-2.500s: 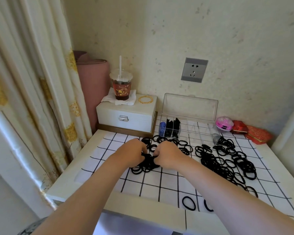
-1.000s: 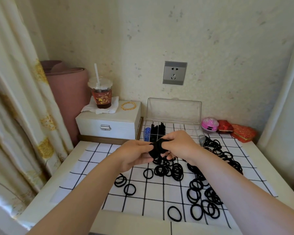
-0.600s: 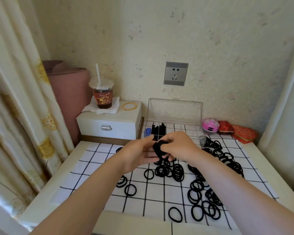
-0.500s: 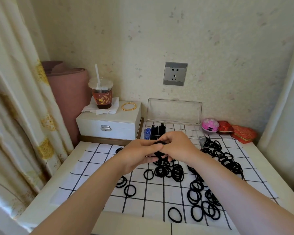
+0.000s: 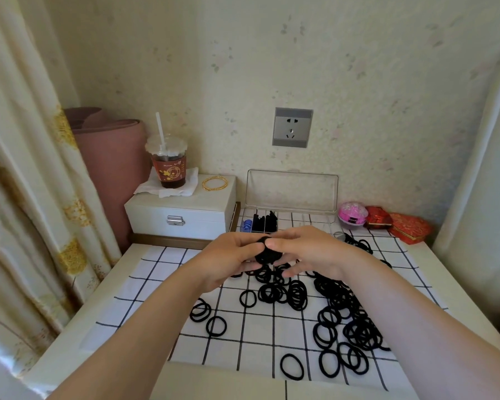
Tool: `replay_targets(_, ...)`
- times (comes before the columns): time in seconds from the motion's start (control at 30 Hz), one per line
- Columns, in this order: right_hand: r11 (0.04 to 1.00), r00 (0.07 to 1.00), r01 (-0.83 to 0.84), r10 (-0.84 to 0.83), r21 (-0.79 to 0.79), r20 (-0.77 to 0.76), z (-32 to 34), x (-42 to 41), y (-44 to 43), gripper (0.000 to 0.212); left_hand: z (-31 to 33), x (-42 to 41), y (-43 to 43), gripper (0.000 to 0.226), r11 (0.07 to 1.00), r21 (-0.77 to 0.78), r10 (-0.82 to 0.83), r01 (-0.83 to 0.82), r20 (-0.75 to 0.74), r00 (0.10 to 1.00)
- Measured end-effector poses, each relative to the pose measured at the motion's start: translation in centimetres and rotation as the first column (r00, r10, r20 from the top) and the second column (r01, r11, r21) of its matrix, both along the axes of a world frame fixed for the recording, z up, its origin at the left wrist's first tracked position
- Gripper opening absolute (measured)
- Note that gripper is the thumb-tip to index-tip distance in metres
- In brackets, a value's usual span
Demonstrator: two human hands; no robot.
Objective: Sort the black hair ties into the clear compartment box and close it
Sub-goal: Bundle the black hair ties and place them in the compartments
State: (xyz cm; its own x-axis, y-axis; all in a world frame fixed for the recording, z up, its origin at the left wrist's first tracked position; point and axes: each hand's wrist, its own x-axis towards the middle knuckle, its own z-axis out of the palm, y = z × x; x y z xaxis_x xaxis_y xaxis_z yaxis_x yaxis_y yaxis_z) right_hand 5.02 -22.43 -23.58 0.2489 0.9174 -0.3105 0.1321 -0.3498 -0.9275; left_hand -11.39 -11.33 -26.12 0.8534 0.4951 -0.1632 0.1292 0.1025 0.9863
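Note:
A bundle of black hair ties (image 5: 267, 253) is held above the table between both hands. My left hand (image 5: 228, 259) grips it from the left, my right hand (image 5: 309, 251) pinches it from the right. Several loose black hair ties (image 5: 344, 319) lie scattered on the white grid cloth (image 5: 156, 272). The clear compartment box (image 5: 292, 209) stands open against the wall just behind my hands, its lid upright. Black ties (image 5: 264, 220) and something blue fill its left compartments; my hands hide its front edge.
A white jewellery box (image 5: 182, 215) sits at the back left with an iced drink cup (image 5: 168, 166) and gold bangles (image 5: 215, 183) on top. A pink round case (image 5: 352, 213) and red pouches (image 5: 407, 226) lie at the back right. A curtain hangs on the left.
Both hands lifted the bundle of ties off the cloth and raised it toward the box. In the last half second they barely moved, fingers shifting around the bundle.

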Motion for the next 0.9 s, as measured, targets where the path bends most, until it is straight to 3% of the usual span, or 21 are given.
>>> replay_targets(0.23,0.995,0.978,0.085,-0.075,0.043,-0.195,-0.1,0.1,0.0,0.031,-0.1,0.6,0.3,0.025,0.97,-0.025,0.242,-0.242,-0.001,0.97)
replay_targets(0.47,0.987,0.964,0.152,-0.138,0.044,-0.227,-0.6,0.4,0.5,0.047,0.4,1.5,-0.2,0.019,0.971,-0.145,0.188,-0.188,-0.011,0.982)
replay_targets(0.67,0.998,0.956,0.061,-0.052,0.02,-0.289,-0.1,1.1,0.0,0.031,0.9,1.8,-0.4,0.027,0.94,-0.332,0.086,-0.077,0.012,0.996)
replay_targets(0.77,0.997,0.953,0.071,-0.066,0.007,-0.294,-0.1,1.1,-0.2,0.031,0.9,1.9,-0.5,0.027,0.95,-0.294,0.11,-0.105,0.002,0.994)
replay_targets(0.9,0.991,0.944,0.131,-0.128,-0.011,-0.303,-0.3,0.9,-0.3,0.035,0.6,2.2,-0.8,0.021,0.964,-0.015,0.266,-0.266,-0.046,0.963)
